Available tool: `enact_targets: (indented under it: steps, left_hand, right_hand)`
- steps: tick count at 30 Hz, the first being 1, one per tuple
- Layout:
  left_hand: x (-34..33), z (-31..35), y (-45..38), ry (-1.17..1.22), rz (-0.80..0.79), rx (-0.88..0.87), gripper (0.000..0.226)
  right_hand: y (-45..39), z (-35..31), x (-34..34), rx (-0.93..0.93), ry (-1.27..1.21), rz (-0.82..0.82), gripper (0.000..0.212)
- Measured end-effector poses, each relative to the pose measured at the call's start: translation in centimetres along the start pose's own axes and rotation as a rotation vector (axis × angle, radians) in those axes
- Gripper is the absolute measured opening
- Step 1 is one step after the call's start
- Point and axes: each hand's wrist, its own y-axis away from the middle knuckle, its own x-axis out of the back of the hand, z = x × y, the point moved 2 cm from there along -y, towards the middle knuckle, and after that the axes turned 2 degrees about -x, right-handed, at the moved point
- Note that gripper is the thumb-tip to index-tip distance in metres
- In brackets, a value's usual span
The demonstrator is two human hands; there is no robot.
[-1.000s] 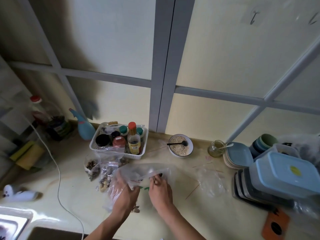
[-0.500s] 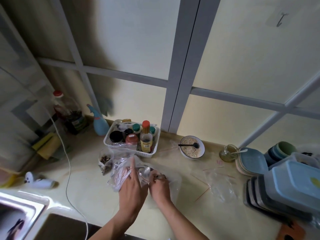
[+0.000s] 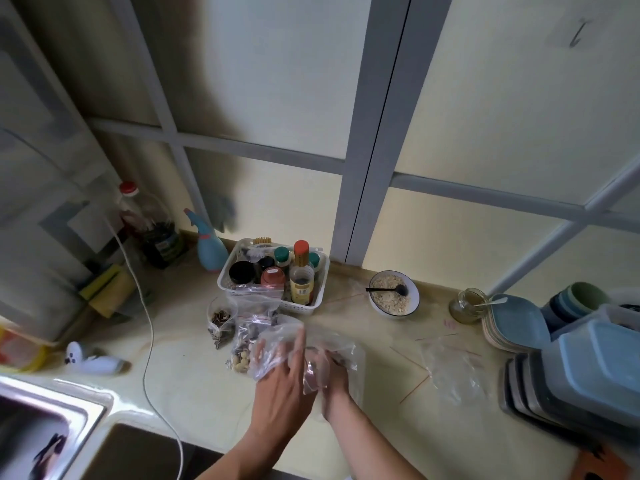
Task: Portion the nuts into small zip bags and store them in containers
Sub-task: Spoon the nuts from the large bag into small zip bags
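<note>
Both hands meet over the pale yellow surface (image 3: 194, 382), at the middle of my view. The left hand (image 3: 282, 386) lies on top of a clear plastic bag (image 3: 277, 344); its fingers (image 3: 294, 344) reach forward, fairly straight and close together, and the film bunches over and around their tips. I cannot tell whether the thumb pinches the film.

The right hand (image 3: 329, 375) is just beside the left one, touching or nearly so, and mostly wrapped in the same crumpled plastic. Its fingers look curled into the film, but blur and glare hide the grip (I cannot tell exactly what they hold).

The nuts: a small zip bag of pale nuts (image 3: 242, 360) lies on the surface just left of the left fingers, partly under the clear bag. Behind it stands another small zip bag (image 3: 254, 318) with a red seal strip, holding dark pieces. Left of that, a bag of dark seeds (image 3: 221, 320) sits open.

Behind these is a white basket (image 3: 320, 292) of bottles and jars. To its right stand a bowl of oats (image 3: 394, 298) with a black spoon, then a small glass jar (image 3: 467, 305). An empty zip bag (image 3: 450, 372) lies flat, right of the hands. Stacked blue containers (image 3: 595, 368) sit at the right edge, well apart from the hands.
</note>
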Motion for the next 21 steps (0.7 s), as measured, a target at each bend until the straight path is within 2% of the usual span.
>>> enact_targets:
  steps: [2,5,9,11,14,16,19,21]
  left_hand:
    - [-0.1,0.4,0.3,0.011,0.016,-0.078,0.092]
    - [-0.4,0.5,0.8,0.006,-0.053,-0.018,0.096]
    - [-1.3,-0.1,1.1,0.170,-0.084,0.036,0.100]
    - [-1.9,-0.4,1.5,0.244,-0.183,0.157,0.097]
    - [-2.6,-0.3,2.1,0.376,-0.345,0.375,0.094]
    - [-2.5,0.4,2.2,0.450,-0.442,0.396,0.102]
    - [-3.0,1.4,2.0,0.534,-0.520,0.453,0.093]
    - [-3.9,1.3,1.6,0.507,-0.576,0.444,0.077]
  right_hand:
    - [-0.2,0.0,0.5,0.031,-0.018,-0.045,0.018]
    - [0.6,-0.2,0.4,-0.012,-0.123,-0.066,0.025]
    - [0.8,-0.4,1.0,0.019,-0.243,0.010,0.016]
    - [0.7,-0.4,1.6,0.042,-0.258,0.057,0.018]
    - [0.9,-0.1,2.7,0.085,-0.195,0.130,0.035]
    - [1.5,-0.1,3.4,0.134,-0.089,0.171,0.045]
    - [2.0,-0.2,4.5,0.173,0.015,0.198,0.036]
    - [2.5,-0.6,5.3,0.181,0.012,0.212,0.028]
